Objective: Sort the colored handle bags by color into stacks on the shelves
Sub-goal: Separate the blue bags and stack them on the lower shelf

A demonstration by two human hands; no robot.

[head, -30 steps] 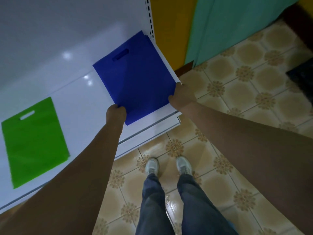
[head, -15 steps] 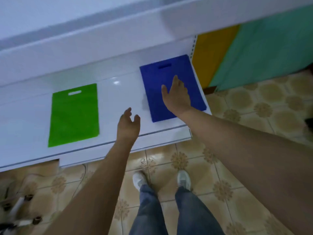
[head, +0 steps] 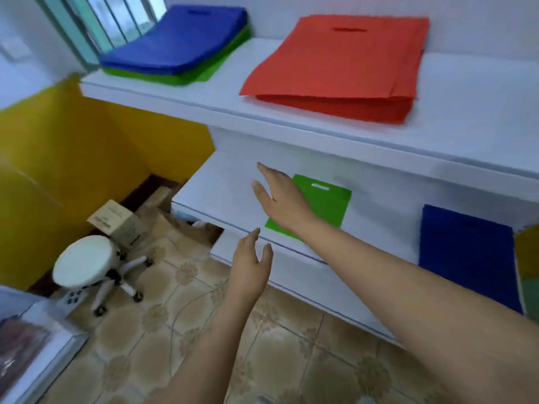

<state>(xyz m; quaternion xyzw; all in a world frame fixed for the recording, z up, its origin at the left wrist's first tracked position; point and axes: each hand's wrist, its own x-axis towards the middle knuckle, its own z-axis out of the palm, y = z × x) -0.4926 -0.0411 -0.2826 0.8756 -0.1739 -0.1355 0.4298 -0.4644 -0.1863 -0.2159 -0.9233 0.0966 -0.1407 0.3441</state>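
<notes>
Handle bags: thin, soft, light sheets, likely limp and a little slippery, so best pinched at an edge or the handle slot. A mixed blue-and-green stack (head: 175, 51) is sitting far left on the upper shelf (head: 291, 118), a red stack (head: 344, 68) to its right; a green bag (head: 326, 205) and a blue bag (head: 466, 258) are lying on the lower shelf (head: 221, 196). The right hand (head: 280, 199) is hovering over the green bag, fingers spread, holding nothing; the left hand (head: 250, 266) is hanging nearer, relaxed and empty.

A green bag (head: 329, 204) and a blue bag (head: 466, 255) are lying flat, apart, on the lower shelf (head: 221, 188). On the top shelf (head: 221, 94), a red stack (head: 344, 68) is sitting beside a blue stack (head: 178, 42) that is lying on green bags (head: 210, 70).
</notes>
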